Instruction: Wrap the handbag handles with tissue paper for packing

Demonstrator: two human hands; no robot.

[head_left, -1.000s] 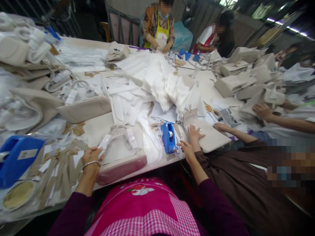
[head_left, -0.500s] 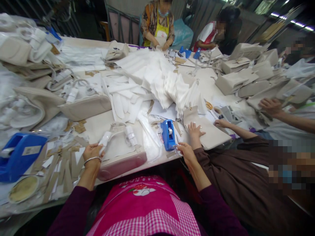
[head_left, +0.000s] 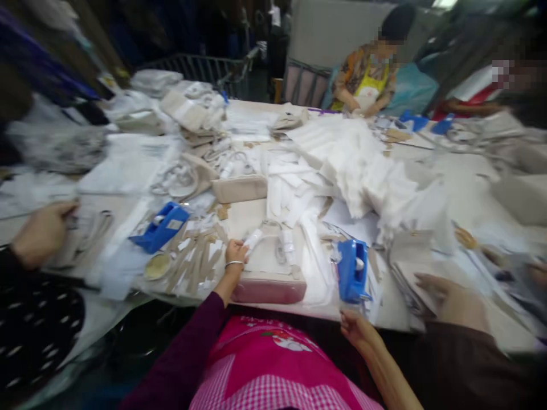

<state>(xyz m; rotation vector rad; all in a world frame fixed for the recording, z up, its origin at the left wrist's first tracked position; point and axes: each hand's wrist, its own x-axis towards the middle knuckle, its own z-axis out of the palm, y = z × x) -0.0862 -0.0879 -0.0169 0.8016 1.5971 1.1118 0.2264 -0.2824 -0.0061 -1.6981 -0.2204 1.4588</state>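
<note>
left hand (head_left: 235, 255) pinching wrapped handle (head_left: 255, 238); right hand (head_left: 355, 328) at table edge (head_left: 390, 323), grip unclear.

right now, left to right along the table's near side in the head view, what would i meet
A co-worker's hand, blue tape dispenser, handbag, second blue tape dispenser, brown-sleeved co-worker's hand.

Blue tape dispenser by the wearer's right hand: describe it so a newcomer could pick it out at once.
On the cluttered table, find the bag at the near edge, its wrapped handle in the wearer's left hand. Just right of the bag stands the blue tape dispenser. Unlike the blue dispenser left of the bag, this one has the right hand just in front of it.
</note>
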